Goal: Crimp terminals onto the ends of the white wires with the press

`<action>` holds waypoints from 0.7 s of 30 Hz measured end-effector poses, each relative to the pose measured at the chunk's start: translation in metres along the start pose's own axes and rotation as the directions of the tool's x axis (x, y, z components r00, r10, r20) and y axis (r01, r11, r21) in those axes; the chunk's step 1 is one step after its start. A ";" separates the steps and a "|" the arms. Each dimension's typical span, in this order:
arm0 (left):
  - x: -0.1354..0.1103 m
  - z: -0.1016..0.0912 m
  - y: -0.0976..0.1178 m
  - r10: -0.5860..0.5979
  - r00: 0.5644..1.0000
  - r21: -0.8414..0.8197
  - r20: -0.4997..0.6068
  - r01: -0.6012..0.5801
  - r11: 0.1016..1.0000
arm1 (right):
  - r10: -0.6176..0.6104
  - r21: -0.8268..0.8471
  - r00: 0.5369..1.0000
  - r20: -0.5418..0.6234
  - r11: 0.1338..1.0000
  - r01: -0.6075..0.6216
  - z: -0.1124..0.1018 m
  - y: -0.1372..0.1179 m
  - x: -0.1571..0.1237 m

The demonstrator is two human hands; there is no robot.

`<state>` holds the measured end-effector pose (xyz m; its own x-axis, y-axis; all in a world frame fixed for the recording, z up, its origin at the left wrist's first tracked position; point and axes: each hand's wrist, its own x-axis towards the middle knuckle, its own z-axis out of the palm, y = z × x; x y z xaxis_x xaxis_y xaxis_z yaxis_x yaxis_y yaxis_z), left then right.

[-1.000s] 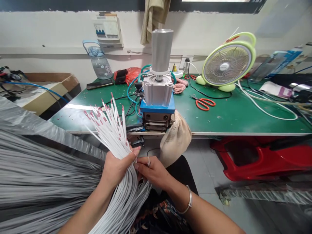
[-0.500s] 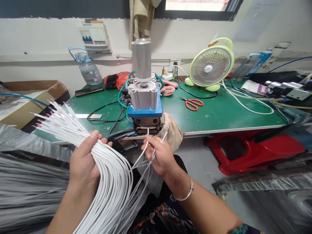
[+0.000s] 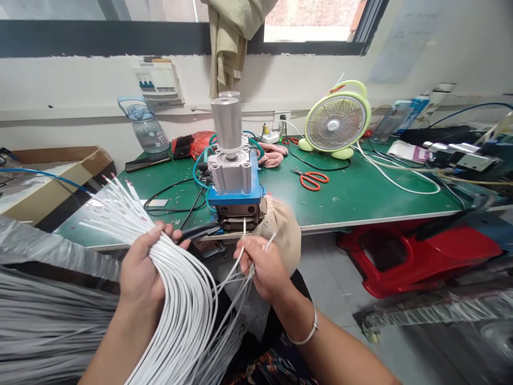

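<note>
My left hand (image 3: 145, 263) is closed around a thick bundle of white wires (image 3: 182, 315) whose red-tipped ends fan out to the upper left. My right hand (image 3: 262, 266) pinches a few white wires (image 3: 240, 256) pulled from the bundle. One of them points up into the front slot of the small pneumatic press (image 3: 233, 184) with a blue plate and silver cylinder, standing at the front edge of the green table (image 3: 360, 198). A beige cloth bag (image 3: 285, 224) hangs just right of the press.
Red scissors (image 3: 312, 179), a green desk fan (image 3: 334, 125), a water jug (image 3: 145, 127), a phone and cables lie on the table. A cardboard box (image 3: 52, 171) stands left. A red plastic stool (image 3: 420, 254) lies under the table. Grey wire bundles (image 3: 48, 315) fill the lower left.
My right hand has drawn a few wires out of the bundle and lifted them to the press slot. My left hand swung the bundle's ends leftward. The view has tilted upward.
</note>
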<state>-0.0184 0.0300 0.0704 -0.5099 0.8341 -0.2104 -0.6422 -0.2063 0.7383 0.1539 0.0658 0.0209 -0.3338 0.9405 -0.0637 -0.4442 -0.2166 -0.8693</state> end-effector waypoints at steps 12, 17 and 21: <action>-0.022 -0.031 -0.042 -0.193 0.981 0.262 0.020 0.181 0.948 | 0.116 -0.101 0.987 0.113 0.989 -0.104 -0.008 0.012 -0.018; -0.023 -0.035 -0.052 -0.084 0.987 0.430 0.137 0.017 0.903 | 0.173 -0.106 0.962 0.213 0.982 -0.153 -0.010 0.015 -0.016; -0.023 -0.040 -0.055 0.063 0.960 0.687 0.273 -0.240 0.686 | 0.167 -0.315 0.966 0.196 0.944 -0.099 -0.007 0.021 -0.014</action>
<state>0.0056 0.0018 0.0093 -0.3738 0.9273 0.0195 0.0756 0.0095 0.9971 0.1551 0.0494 0.0000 -0.5597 0.8213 -0.1106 -0.1246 -0.2154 -0.9685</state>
